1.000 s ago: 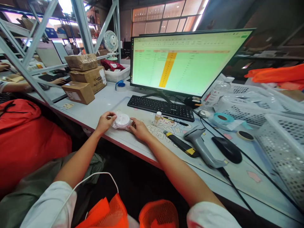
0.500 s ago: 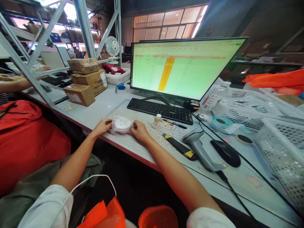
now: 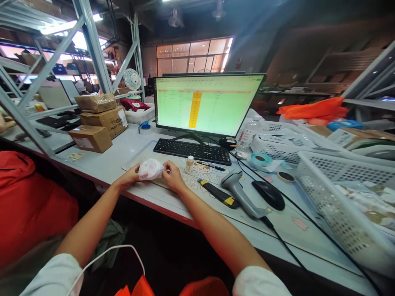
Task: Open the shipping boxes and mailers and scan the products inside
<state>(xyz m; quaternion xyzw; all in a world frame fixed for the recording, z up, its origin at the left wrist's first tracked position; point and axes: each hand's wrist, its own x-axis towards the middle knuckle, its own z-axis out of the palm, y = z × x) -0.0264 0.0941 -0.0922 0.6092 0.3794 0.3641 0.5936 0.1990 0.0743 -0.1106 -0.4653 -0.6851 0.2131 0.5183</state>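
A small bubble-wrapped bundle [image 3: 150, 169], whitish and rounded, is held between both hands just above the near edge of the desk. What lies inside the wrap cannot be made out. My left hand [image 3: 131, 176] grips its left side, with the fingers partly hidden behind it. At the other side, the fingertips of my right hand [image 3: 172, 175] pinch the wrap. To the right of that hand stands a little bottle with a white cap [image 3: 189, 165]. A yellow-and-black utility knife [image 3: 217, 193] and a grey barcode scanner [image 3: 243, 195] lie farther right on the desk mat.
Behind the hands are a black keyboard [image 3: 193, 151] and a monitor [image 3: 175, 107]. Cardboard boxes [image 3: 91, 139] stand at the left near a metal rack post. On the right are a mouse [image 3: 268, 195], tape rolls, cables and white plastic baskets [image 3: 333, 201].
The bundle is now tilted, its rounded face turned more toward me, with the left hand lower beneath its side. The camera view has swung right and up.
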